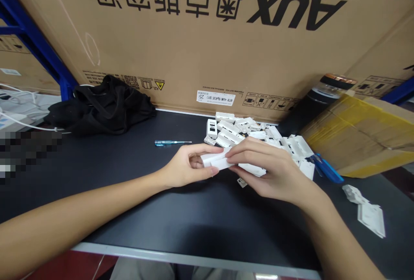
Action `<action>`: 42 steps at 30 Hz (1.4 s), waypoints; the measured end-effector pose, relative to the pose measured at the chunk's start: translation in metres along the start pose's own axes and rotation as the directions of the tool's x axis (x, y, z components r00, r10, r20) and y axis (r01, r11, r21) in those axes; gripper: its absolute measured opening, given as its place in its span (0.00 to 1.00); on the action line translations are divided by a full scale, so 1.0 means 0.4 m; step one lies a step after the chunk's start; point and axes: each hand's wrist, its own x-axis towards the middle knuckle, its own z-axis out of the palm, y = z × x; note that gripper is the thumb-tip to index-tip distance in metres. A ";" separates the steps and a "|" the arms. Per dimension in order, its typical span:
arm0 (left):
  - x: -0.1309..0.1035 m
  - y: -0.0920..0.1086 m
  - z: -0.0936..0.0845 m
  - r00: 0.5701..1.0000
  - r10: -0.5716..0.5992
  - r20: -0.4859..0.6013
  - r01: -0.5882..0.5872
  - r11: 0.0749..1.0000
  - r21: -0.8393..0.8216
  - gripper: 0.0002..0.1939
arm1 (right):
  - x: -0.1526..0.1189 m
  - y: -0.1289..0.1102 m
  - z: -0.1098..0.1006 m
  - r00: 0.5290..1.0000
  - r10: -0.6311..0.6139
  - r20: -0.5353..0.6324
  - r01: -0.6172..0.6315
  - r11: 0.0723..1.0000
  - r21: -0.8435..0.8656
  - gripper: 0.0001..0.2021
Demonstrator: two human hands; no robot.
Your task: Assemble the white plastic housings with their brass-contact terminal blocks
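Note:
Both hands grip a small white plastic casing (216,160) above the dark tabletop. At its left end, my left hand (187,164) pinches it between thumb and fingers. My right hand (268,166) closes over its right end, fingertips on the top and thumb below. A loose heap of white plastic housings (228,130) lies just behind the hands, partly hidden by the right one. Left of that heap rests a small screwdriver (173,142) with a translucent blue handle. A small pale part (242,182) sits under the right hand.
A large cardboard box (181,51) walls off the back. A black cloth bag (106,105) lies back left. At right are a dark bottle (307,105), a taped carton (362,129), a blue-handled tool (328,169) and white plastic pieces (371,219). The table's front edge (194,261) is near.

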 end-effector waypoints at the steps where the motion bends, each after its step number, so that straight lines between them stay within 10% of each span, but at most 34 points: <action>1: 0.000 0.001 0.001 1.000 -0.002 0.001 0.002 1.000 -0.008 0.25 | 0.000 0.002 0.001 1.000 -0.003 0.003 0.003 1.000 0.002 0.12; 21: 0.006 0.000 0.005 1.000 -0.024 -0.021 0.023 1.000 -0.013 0.23 | 0.002 -0.003 0.002 0.999 0.047 -0.017 -0.048 0.997 -0.053 0.13; 24: 0.004 -0.003 0.005 1.000 0.002 -0.007 -0.002 1.000 -0.003 0.22 | 0.003 0.004 0.010 0.950 0.299 -0.094 -0.294 0.954 0.056 0.18; 27: 0.005 0.000 0.005 0.999 0.032 0.019 -0.032 0.999 -0.012 0.21 | 0.005 0.012 0.017 0.850 0.521 0.070 -0.519 0.810 0.272 0.18; 33: 0.008 0.006 0.009 0.999 0.040 -0.024 -0.041 0.998 -0.048 0.19 | 0.020 0.014 0.030 0.679 0.713 0.176 -0.698 0.551 0.458 0.22; 42: 0.012 -0.006 0.008 0.994 0.094 -0.062 -0.090 0.994 0.067 0.19 | 0.027 0.020 0.049 0.702 0.708 0.083 -0.637 0.571 0.517 0.21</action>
